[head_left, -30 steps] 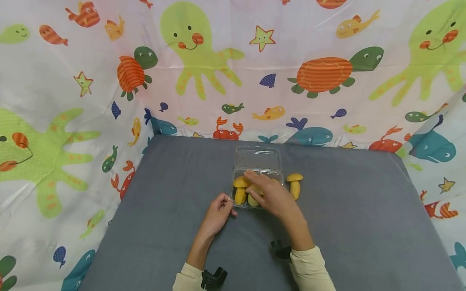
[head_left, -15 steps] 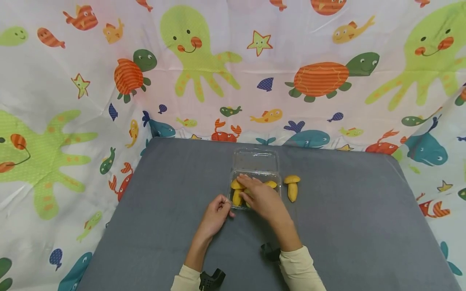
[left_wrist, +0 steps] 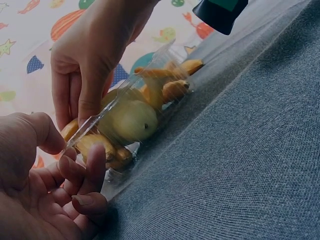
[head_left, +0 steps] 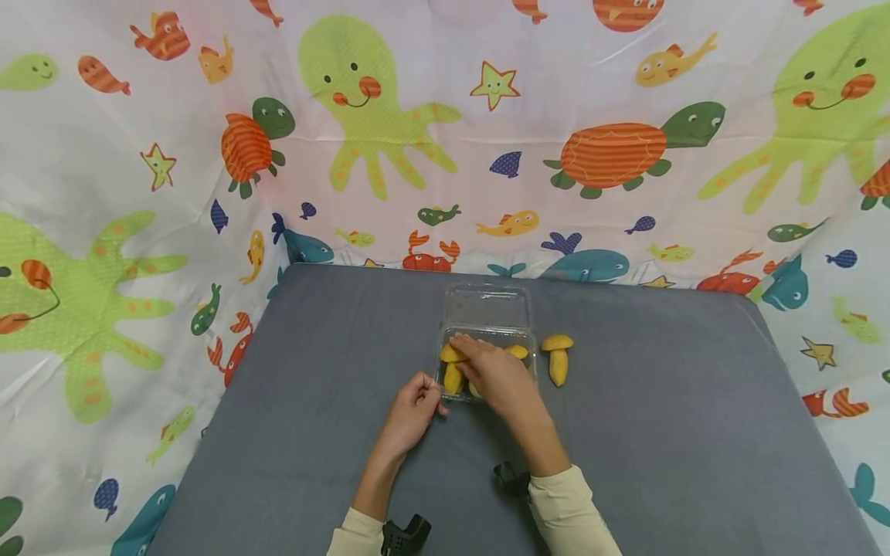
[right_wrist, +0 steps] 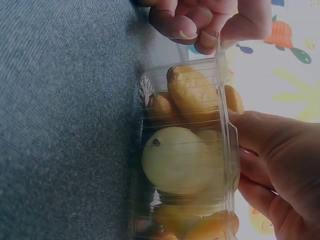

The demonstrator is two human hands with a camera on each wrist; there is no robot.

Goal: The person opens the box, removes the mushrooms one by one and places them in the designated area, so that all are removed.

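Note:
A clear plastic clamshell box (head_left: 487, 398) stands with its lid (head_left: 487, 307) raised at the back. My left hand (head_left: 415, 409) pinches the box's front-left rim between thumb and finger. My right hand (head_left: 497, 378) reaches over the box, fingers and thumb around the yellow cap of the leftmost mushroom (head_left: 453, 377). In the right wrist view, a pale green, rounded fruit-like piece (right_wrist: 175, 160) with a dark dot shows through the wall, with yellow-orange pieces on both sides. Another yellow cap (head_left: 517, 351) lies at the right inside; the right hand hides the middle.
One more yellow mushroom (head_left: 558, 360) lies on the grey cloth-covered table (head_left: 660, 432), right of the box. Behind and at the sides hangs a curtain (head_left: 521, 185) printed with sea animals. Dark wrist mounts (head_left: 406, 534) sit on both forearms.
My right hand has shifted left and down, from above the middle of the box to the leftmost mushroom's cap. My left hand keeps its hold on the rim. The view has tilted slightly.

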